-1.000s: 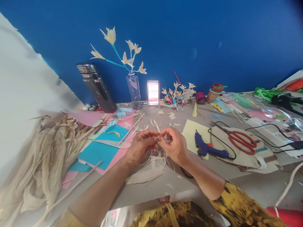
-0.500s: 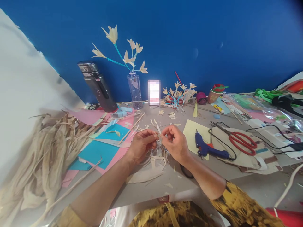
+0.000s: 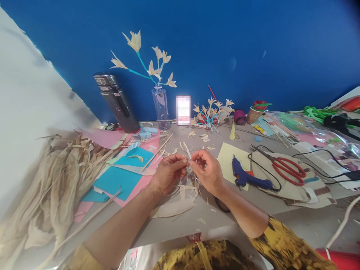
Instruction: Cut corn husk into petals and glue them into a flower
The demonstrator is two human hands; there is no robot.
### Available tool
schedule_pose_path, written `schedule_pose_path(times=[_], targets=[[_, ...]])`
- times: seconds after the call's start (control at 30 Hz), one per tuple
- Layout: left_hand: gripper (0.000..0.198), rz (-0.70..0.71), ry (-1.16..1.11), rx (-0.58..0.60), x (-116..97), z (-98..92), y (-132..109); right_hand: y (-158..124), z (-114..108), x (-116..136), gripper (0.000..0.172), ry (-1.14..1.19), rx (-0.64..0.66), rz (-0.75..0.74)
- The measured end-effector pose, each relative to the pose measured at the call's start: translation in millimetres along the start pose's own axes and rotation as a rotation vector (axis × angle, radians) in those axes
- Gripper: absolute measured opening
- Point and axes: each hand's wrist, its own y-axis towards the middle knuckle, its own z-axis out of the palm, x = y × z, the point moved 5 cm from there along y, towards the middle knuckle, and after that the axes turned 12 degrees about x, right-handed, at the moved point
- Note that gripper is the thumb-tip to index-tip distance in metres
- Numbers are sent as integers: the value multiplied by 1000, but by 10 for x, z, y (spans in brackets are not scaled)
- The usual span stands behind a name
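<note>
My left hand (image 3: 171,168) and my right hand (image 3: 206,168) meet at the middle of the table, fingertips nearly touching. Both are closed in a pinch around a small, pale dried husk strip (image 3: 188,150), whose tip sticks up between them; its lower part is hidden by the fingers. Beneath the hands lie husk scraps (image 3: 184,191) and a wide flat husk piece (image 3: 173,209). Small cut petals (image 3: 204,138) are scattered beyond my fingers.
Bundled dried husks (image 3: 56,187) and blue paper (image 3: 118,182) lie left. A clear bottle (image 3: 161,107) holds husk flowers (image 3: 135,40) beside a dark flask (image 3: 118,105). More flowers (image 3: 210,112) stand behind. To the right are a blue glue gun (image 3: 247,178) and red-handled scissors (image 3: 289,170).
The fingertips of my right hand have shifted slightly left, closer to my left fingertips. The husk strip stays between them; the table things have not moved.
</note>
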Motion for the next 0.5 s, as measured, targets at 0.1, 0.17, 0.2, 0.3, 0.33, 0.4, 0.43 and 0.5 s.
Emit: schedule_pose_path(times=[0.1, 0.17, 0.2, 0.3, 0.33, 0.4, 0.43, 0.5], targets=[[29, -8, -14, 38, -17, 38, -17, -1, 10, -8, 8, -8, -12, -21], [33, -15, 21, 58, -16, 56, -23, -5, 12, -7, 9, -19, -18, -35], [33, -16, 51, 54, -11, 54, -22, -6, 16, -5, 10, -30, -13, -40], [28, -4, 102, -5, 4, 11, -10, -10, 28, 1, 9, -66, 0, -48], [27, 2, 99, -28, 5, -8, -5, -11, 29, 2, 8, -75, -3, -50], [27, 15, 71, -67, -5, -41, 4, -14, 24, 2, 6, -78, -23, -51], [27, 19, 53, -87, -15, -57, 6, -17, 18, 2, 5, -71, -39, -51], [26, 16, 15, -116, -31, -82, 6, -24, 7, 4, 6, -53, -62, -53]])
